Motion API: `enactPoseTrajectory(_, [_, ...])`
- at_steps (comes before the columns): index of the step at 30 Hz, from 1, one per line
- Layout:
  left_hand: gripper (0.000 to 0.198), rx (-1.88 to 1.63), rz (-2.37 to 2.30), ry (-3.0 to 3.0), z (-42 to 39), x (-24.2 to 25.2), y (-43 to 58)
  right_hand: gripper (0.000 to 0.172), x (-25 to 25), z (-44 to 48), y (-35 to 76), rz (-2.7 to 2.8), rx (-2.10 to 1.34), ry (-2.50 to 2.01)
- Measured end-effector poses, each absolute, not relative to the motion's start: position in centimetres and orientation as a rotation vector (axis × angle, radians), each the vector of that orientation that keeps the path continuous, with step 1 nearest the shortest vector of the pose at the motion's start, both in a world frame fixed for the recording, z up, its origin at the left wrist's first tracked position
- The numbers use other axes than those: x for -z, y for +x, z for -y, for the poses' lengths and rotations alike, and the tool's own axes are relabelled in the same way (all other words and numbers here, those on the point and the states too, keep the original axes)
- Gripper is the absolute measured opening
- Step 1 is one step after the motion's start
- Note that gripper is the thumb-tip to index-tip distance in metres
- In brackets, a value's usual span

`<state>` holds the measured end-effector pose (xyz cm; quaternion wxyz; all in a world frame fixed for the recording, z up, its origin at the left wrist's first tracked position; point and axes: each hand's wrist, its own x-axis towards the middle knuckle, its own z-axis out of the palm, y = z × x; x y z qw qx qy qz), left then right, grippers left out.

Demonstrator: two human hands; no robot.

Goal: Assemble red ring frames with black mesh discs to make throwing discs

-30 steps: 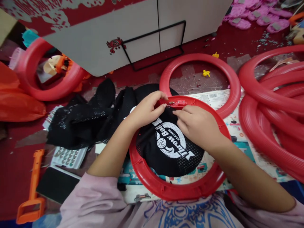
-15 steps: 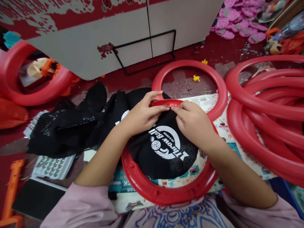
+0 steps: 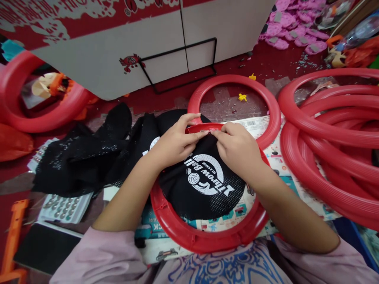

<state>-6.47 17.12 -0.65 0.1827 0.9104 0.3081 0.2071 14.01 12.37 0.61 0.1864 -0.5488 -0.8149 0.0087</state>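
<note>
A red plastic ring point(image 3: 204, 240) lies in front of me with its hollow side up. Across its opening rests a round black fabric disc point(image 3: 177, 197) printed "Throw Ball" in white. At the ring's far edge my left hand point(image 3: 177, 140) presses the fabric's edge with its index finger, thumb partly hidden. My right hand point(image 3: 237, 148) meets it there, fingers bent and pinching the fabric edge against the ring. Both sets of fingertips nearly touch. Whatever small part lies under them is too small to make out.
Another red ring point(image 3: 237, 79) lies just beyond, with a stack of red rings point(image 3: 314, 173) at right. Black fabric point(image 3: 79, 157) is heaped at left above a tray of round metal pieces point(image 3: 63, 209). A white panel point(image 3: 97, 59) with a black wire stand point(image 3: 177, 51) stands behind.
The view has shifted slightly. Both hands stay at the ring's far edge, with the fingertips making only tiny movements on the fabric.
</note>
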Motion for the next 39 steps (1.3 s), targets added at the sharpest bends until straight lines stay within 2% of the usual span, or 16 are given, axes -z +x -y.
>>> enactPoseTrajectory(6, [0.041,-0.631,-0.829,2.592,-17.3,0.9,-6.5,0.036,-0.5,-12.5,14.0,2.296,-0.025,-1.552])
enactPoseTrajectory(13, [0.04,-0.466,-0.943,2.617,-16.9,0.4,-6.3,0.034,-0.3,-12.6,13.8,2.32,0.004,-1.628])
enactPoseTrajectory(17, [0.037,-0.506,-0.984,2.591,-16.6,0.4,-6.2,0.032,-0.7,-12.3,13.8,2.366,0.017,-1.623])
enactPoseTrajectory(20, [0.036,-0.559,-1.001,2.555,-16.7,0.3,-6.2,0.03,-1.7,-11.9,13.7,2.388,-0.121,-1.666])
enactPoseTrajectory(23, [0.046,-0.599,-1.084,2.528,-16.6,0.0,-6.1,0.03,-3.0,-11.8,13.4,2.424,-0.382,-1.761])
enactPoseTrajectory(26, [0.05,-0.603,-1.214,2.542,-15.9,-0.7,-6.3,0.026,-3.8,-11.8,13.3,2.45,-0.478,-1.783])
enactPoseTrajectory(31, [0.054,-0.284,-1.531,2.563,-13.3,-2.2,-7.6,0.026,-3.4,-11.8,13.6,2.441,-0.504,-1.654])
enactPoseTrajectory(33, [0.049,-0.241,-1.557,2.576,-12.8,-2.7,-8.0,0.029,-3.0,-11.8,13.7,2.449,-0.533,-1.571])
enactPoseTrajectory(36, [0.031,-0.496,-1.383,2.491,-13.8,-2.8,-7.9,0.034,-2.5,-12.0,13.7,2.461,-0.545,-1.449])
enactPoseTrajectory(39, [0.026,-0.606,-1.203,2.267,-15.6,-2.1,-7.1,0.037,-2.0,-12.2,13.6,2.475,-0.462,-1.438])
